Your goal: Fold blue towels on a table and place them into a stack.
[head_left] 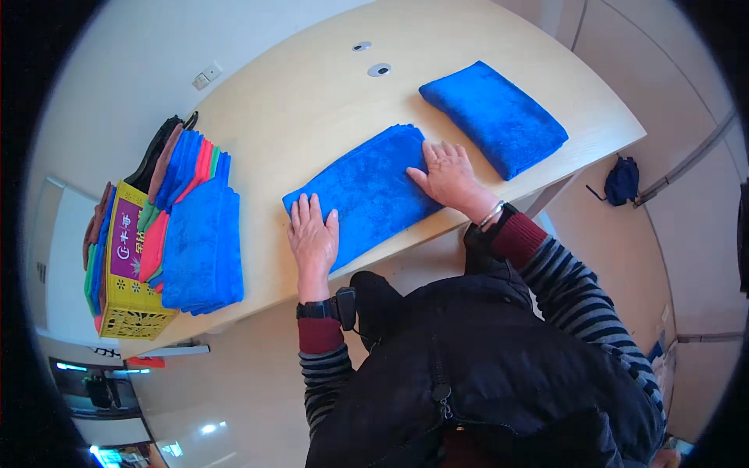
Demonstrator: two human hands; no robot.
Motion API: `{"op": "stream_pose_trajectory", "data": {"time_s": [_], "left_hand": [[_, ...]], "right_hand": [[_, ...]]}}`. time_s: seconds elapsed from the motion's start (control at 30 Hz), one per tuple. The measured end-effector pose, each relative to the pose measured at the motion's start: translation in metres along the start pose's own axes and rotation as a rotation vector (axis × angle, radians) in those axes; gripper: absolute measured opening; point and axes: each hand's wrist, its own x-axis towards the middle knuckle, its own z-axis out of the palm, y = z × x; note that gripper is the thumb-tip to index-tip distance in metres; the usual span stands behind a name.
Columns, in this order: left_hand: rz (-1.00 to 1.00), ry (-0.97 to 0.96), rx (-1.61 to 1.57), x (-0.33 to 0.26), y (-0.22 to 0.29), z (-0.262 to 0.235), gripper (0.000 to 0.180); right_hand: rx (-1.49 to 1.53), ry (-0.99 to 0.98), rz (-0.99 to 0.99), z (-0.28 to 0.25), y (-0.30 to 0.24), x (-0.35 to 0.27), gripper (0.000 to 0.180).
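Note:
A folded blue towel [367, 191] lies flat on the table in front of me, several layers showing at its far edge. My left hand [314, 234] rests on its left end, palm down with the fingers stretched out. Flat against its right end is my right hand [449, 175], fingers extended and thumb apart. Neither hand grips anything. Beyond the right hand, a second folded blue towel [495, 117] forms a neat, thicker bundle near the table's right end.
On the table's left stands a yellow plastic basket [136, 312] with coloured towels in it. Folded blue towels [201, 246] are stacked against it, and a black bag [156, 152] sits behind. Two round cable grommets [379, 70] are set in the wooden tabletop [312, 93].

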Motion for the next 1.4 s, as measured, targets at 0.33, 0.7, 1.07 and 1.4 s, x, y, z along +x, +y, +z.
{"op": "stream_pose_trajectory", "data": {"time_s": [0.33,0.7,1.07,1.4], "left_hand": [[0.113,0.008,0.130,-0.019,0.030,0.006,0.056],[-0.005,0.063,0.062,-0.035,0.008,0.006,0.055],[-0.160,0.135,-0.054,-0.056,-0.018,-0.003,0.056],[0.221,0.256,0.125,-0.057,0.039,0.014,0.055]], "right_hand": [[0.108,0.310,-0.553,0.029,-0.083,-0.035,0.062],[-0.025,0.237,-0.402,0.030,-0.038,-0.029,0.054],[-0.089,0.310,-0.133,0.021,0.013,-0.033,0.053],[0.137,0.305,-0.612,0.042,-0.086,-0.043,0.055]]}}
